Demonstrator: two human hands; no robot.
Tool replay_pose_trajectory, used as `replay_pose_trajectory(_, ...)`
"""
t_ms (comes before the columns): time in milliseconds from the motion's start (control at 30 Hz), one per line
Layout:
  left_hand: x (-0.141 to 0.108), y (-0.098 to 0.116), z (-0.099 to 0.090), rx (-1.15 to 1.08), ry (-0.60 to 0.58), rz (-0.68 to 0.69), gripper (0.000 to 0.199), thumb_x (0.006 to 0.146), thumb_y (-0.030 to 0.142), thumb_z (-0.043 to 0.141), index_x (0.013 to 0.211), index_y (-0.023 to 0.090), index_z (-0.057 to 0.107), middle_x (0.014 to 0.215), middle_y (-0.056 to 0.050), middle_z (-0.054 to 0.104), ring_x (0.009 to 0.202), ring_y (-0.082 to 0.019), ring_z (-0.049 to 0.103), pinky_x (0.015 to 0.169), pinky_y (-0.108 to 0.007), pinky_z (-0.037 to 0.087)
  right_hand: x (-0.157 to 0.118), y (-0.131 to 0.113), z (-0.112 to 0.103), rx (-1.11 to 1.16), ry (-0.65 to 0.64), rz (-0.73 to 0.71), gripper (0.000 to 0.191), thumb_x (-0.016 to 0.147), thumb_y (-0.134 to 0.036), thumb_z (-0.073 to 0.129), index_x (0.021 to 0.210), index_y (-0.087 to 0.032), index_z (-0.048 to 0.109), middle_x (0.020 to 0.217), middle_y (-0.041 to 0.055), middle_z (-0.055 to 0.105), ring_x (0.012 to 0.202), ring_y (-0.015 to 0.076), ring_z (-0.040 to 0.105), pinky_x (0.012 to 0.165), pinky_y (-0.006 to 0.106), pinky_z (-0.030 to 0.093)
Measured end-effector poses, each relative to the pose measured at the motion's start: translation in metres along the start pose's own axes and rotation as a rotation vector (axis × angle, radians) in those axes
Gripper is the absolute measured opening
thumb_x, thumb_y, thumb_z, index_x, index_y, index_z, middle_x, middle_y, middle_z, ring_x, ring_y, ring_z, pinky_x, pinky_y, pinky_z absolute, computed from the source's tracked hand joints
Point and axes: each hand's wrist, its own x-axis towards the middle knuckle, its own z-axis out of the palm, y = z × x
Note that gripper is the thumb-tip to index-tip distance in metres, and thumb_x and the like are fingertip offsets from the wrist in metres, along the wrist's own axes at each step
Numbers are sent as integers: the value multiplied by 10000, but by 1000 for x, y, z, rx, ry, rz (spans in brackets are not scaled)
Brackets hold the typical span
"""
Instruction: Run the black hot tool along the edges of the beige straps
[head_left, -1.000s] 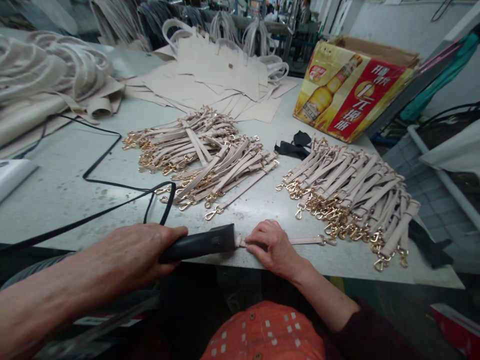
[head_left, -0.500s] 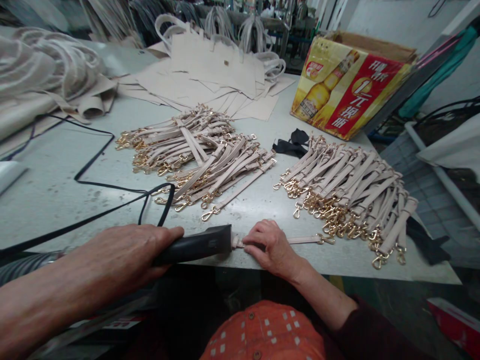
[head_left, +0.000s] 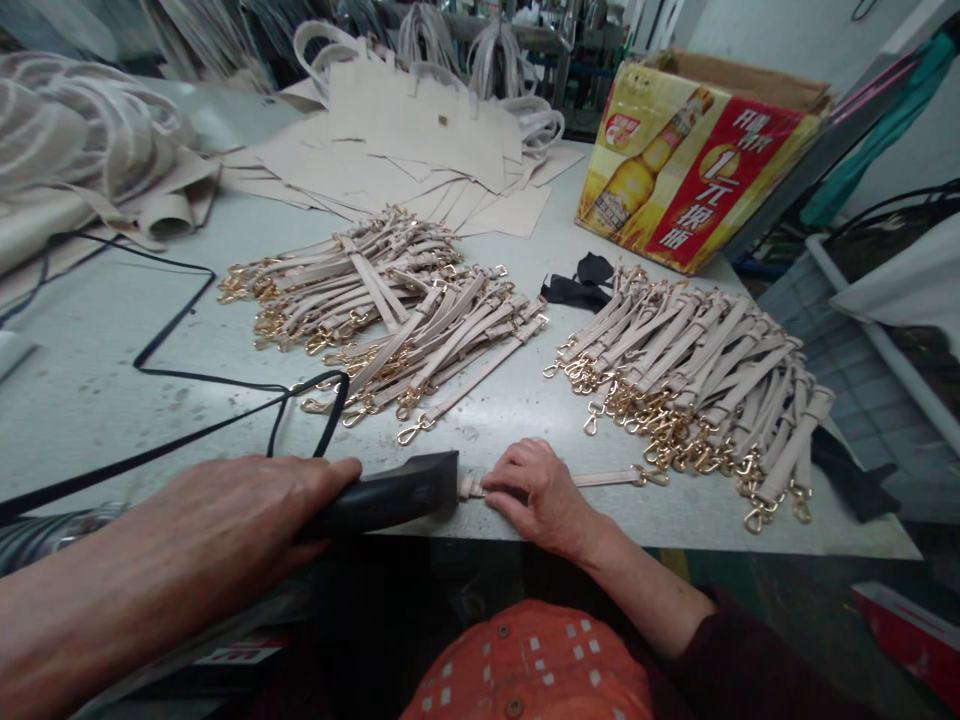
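Observation:
My left hand (head_left: 255, 510) is wrapped round a black nozzle-like tool (head_left: 390, 492) on the end of a ribbed hose (head_left: 45, 538). The tool's wide mouth faces right, close to the end of a narrow beige strap (head_left: 607, 479). Fingers of my right hand (head_left: 536, 495) pinch that strap near its left end and partly cover it. At the strap's right end lies a gold clasp (head_left: 651, 477). Beyond my hands lie a pile of beige straps with gold clasps (head_left: 390, 300) and, to the right, a neater row of buckled straps (head_left: 690, 370).
A yellow and red beer carton (head_left: 690, 170) stands at the back right. Flat beige bag panels (head_left: 420, 130) and coiled pale strips (head_left: 82, 120) lie at the back. A black cord (head_left: 180, 330) crosses the table's left. Black scraps (head_left: 577, 285) lie by the straps.
The view has shifted slightly. Both hands keep nearly the same pose, with the black tool's mouth still near the strap's left end.

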Motion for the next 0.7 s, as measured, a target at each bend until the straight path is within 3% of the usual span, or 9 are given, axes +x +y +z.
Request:
replay_pose_trajectory(333,-8,22,-18,-32,-33,26,393,859,201,500,1241,205,589,1157,-123,730,1111,-317,677,946,-442,516,0,2,3,-10,8,3,65,829,-179,734,883,-210,715,846,33,654,858,196,576,790,356,385)
replay_pose_trajectory(533,-13,24,-7,-144,-15,-8,335,863,220,503,1166,183,640,1060,-131,743,1036,-307,697,900,-407,519,2,3,3,2,24,12,89,797,-171,760,864,-208,717,836,29,667,859,196,588,800,355,393)
replay_pose_trajectory(700,-14,22,5,-184,6,17,292,850,226,492,1097,192,645,987,-115,748,949,-295,712,810,-377,522,-3,1,-3,77,67,-14,297,721,-150,795,1000,-174,694,948,65,695,920,217,606,841,366,440)
